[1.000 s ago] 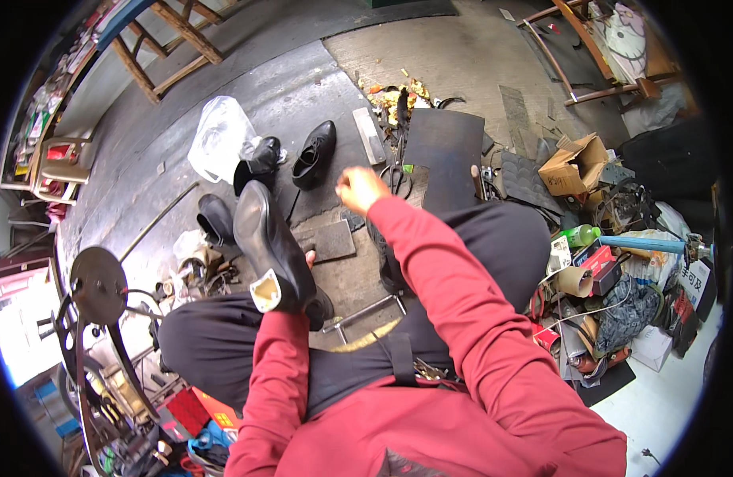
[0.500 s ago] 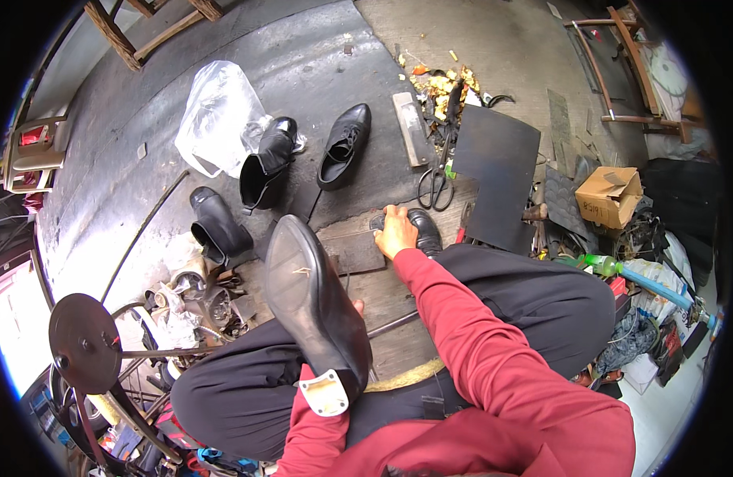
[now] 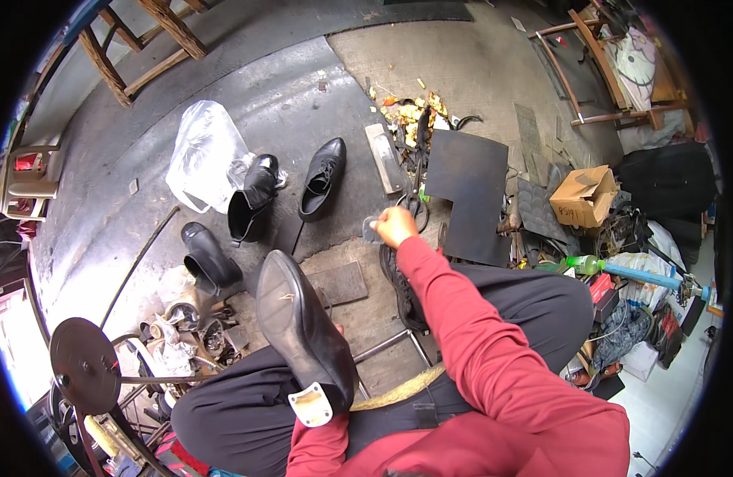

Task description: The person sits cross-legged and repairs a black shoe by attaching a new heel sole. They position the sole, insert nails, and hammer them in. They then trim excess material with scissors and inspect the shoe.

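A black boot (image 3: 303, 318) lies sole up across my lap at the left. Its worn sole faces me, and the bare pale heel seat (image 3: 311, 404) has small holes around its edge. My left hand (image 3: 338, 328) is under the boot, gripping it; only a bit of finger shows at its right side. Ahead, my right hand (image 3: 397, 228) pinches a small grey flat piece (image 3: 370, 230) above the floor. Just under my right forearm is a black laced shoe (image 3: 400, 290). Next to it lies a dark flat block (image 3: 339, 284).
Black scissors (image 3: 415, 207), a long sharpening block (image 3: 384, 159) and a black rubber sheet (image 3: 467, 195) lie past my right hand. Several black shoes, including a laced one (image 3: 322, 179), stand ahead by a clear plastic bag (image 3: 211, 155). A metal wheel (image 3: 84, 362) rises at the left.
My right hand has lifted from the floor beside the laced shoe, now with the small grey piece in its fingers. The boot stays sole up; the view has shifted slightly.
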